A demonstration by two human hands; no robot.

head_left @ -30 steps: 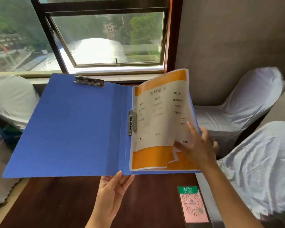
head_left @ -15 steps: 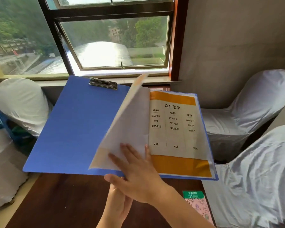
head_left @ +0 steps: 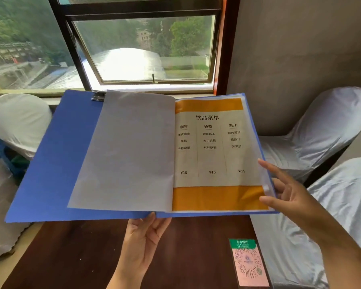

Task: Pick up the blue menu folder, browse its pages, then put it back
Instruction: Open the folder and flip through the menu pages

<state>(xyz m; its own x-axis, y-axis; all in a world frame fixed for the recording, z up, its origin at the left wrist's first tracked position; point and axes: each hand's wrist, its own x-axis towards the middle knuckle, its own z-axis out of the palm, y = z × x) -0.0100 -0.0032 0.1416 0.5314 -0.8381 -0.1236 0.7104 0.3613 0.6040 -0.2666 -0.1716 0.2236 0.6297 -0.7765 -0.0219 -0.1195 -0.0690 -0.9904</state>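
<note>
Folder (head_left: 50, 163) open, fingers (head_left: 268, 200) pinching its right page edge (left hand (head_left: 143, 243) beneath)

Readable text, as held in my grip:

1. Menu page (head_left: 213, 151), right half of the blue menu folder (head_left: 50, 163): heading 饮品菜单. Three columns:
 - 咖啡: 美式咖啡, 拿铁, 卡布奇诺, priced ¥18.
 - 奶茶: 珍珠奶茶, 布丁奶茶, 红豆奶茶, priced ¥16.
 - 果汁: 鲜榨橙汁, 西瓜汁, 芒果汁, priced ¥15.

2. Turned page (head_left: 129, 155), left of it: blank back, nothing to read.

3. Pink card (head_left: 249, 263) on the worktop (head_left: 81, 257): QR code below a green header with white characters too blurred to read.
</note>
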